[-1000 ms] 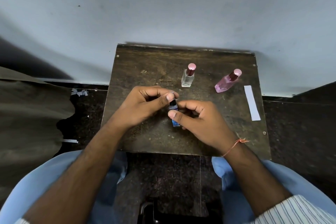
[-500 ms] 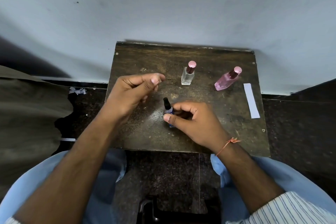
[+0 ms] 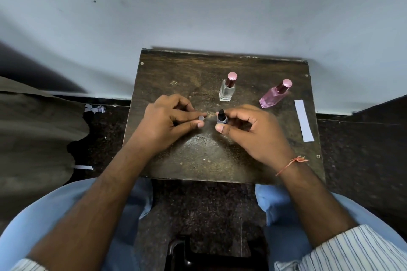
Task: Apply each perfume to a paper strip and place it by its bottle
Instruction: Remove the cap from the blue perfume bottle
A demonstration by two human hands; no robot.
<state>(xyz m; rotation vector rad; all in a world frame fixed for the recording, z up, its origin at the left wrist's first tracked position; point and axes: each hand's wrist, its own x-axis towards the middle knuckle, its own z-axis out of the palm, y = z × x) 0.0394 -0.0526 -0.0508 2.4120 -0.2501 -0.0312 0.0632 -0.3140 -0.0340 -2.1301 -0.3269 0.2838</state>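
**Blue bottle uncapped; no strip yet scented**

On the table (image 3: 198, 160), the right hand (image 3: 253, 132) pinches the small blue perfume bottle (image 3: 221, 118), nozzle exposed. The left hand (image 3: 169, 121) grips its cap (image 3: 201, 118), now drawn back beside the bottle after swinging left. Beyond, the clear bottle (image 3: 227, 91) and pink bottle (image 3: 274, 95) remain capped. One paper strip (image 3: 304, 120) lies at the right edge, just beside the pink bottle; spraying is still outstanding.

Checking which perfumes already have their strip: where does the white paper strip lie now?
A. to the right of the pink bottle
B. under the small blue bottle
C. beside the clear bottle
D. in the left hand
A: the paper strip lies flat near the table's right edge, just right of the pink bottle.
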